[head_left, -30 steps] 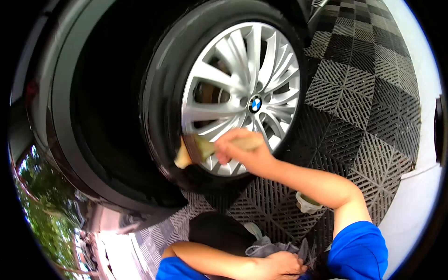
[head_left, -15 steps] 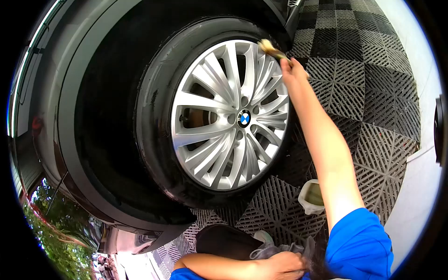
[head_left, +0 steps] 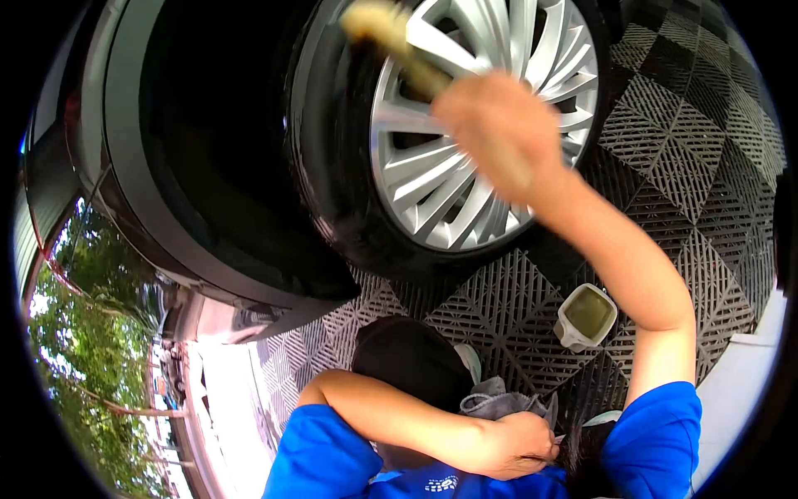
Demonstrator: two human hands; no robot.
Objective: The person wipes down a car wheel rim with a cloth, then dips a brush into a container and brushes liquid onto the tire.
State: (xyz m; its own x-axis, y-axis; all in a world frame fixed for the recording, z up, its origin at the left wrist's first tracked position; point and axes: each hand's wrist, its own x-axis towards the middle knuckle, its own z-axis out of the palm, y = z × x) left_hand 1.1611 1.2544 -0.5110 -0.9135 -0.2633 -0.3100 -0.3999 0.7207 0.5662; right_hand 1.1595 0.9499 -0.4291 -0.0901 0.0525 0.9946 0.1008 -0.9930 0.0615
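Note:
My right hand (head_left: 503, 133) is wrapped round the handle of a brush (head_left: 424, 75), blurred by motion, in front of the silver wheel rim (head_left: 449, 200). The brush's pale bristles are at the sidewall of the black tyre (head_left: 332, 141), at its upper part in view. Low in the view, my left hand (head_left: 519, 445) is closed near my lap, beside a grey cloth (head_left: 503, 403). Whether its fingers grip the cloth is hidden.
A white container (head_left: 587, 316) of greenish liquid stands on the grated floor tiles (head_left: 515, 333), below my right forearm. The dark car body (head_left: 141, 191) curves round the wheel at the left. Trees (head_left: 83, 399) show at the lower left, and a pale wall edge runs along the right.
My right hand and the brush have moved from the rim's upper right edge across to the tyre's left sidewall. The view has shifted, and more of the container shows. My left hand stays low.

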